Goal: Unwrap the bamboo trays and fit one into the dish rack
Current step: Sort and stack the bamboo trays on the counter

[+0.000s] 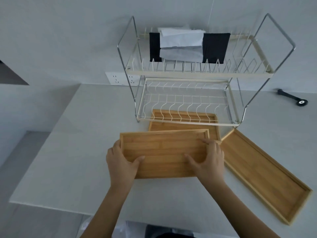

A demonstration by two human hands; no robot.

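A two-tier wire dish rack (187, 73) stands at the back of the white table. I hold one bamboo tray (164, 152) just in front of the rack, tilted, open side up. My left hand (121, 162) grips its left end with the thumb inside. My right hand (209, 158) grips its right end, thumb inside too. A second bamboo tray (181, 125) lies flat, partly under the rack's lower tier. A third, longer bamboo tray (262, 170) lies diagonally at the right.
Black and white cloths (185, 46) hang in the rack's upper tier. A black tool (293, 97) lies at the back right. A wall socket strip (120, 79) sits behind the rack. Clear plastic wrap (123, 230) shows below the table's near edge.
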